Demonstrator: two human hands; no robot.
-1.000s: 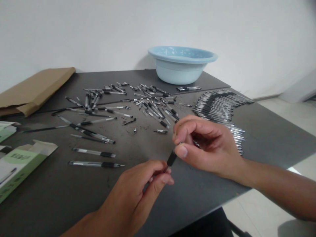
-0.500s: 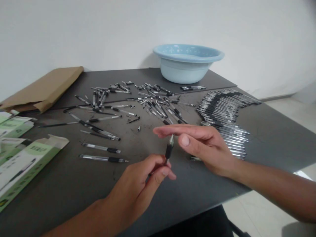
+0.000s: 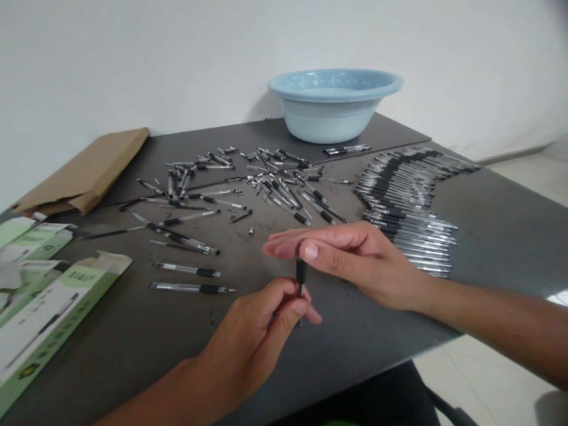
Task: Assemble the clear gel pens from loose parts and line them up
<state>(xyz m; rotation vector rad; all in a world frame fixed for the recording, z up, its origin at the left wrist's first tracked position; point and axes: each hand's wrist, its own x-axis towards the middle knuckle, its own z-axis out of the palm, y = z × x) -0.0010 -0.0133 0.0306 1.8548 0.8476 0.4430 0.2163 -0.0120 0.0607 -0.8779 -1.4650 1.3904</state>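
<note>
An upright gel pen (image 3: 301, 272) with a black grip stands between my two hands, over the front half of the table. My left hand (image 3: 266, 322) is closed round its lower part, thumb and fingers pinching it. From the right, my right hand (image 3: 355, 254) closes thumb and fingers on the pen's top end, which hides the tip. Two more pens (image 3: 193, 288) lie side by side to the left of my hands. A small metal cone tip (image 3: 251, 231) rests on the table beyond them.
Loose pens and pen parts (image 3: 279, 192) are scattered across the middle of the dark table (image 3: 177, 361). Rows of pens (image 3: 399, 189) lie at the right. A blue basin (image 3: 332, 112) stands at the back, a brown paper bag (image 3: 97, 160) and green-white boxes (image 3: 57, 319) at the left.
My right hand has come left and its thumb has closed over the pen's tip, which showed before. The pen stands straighter. The whole view has shifted slightly.
</note>
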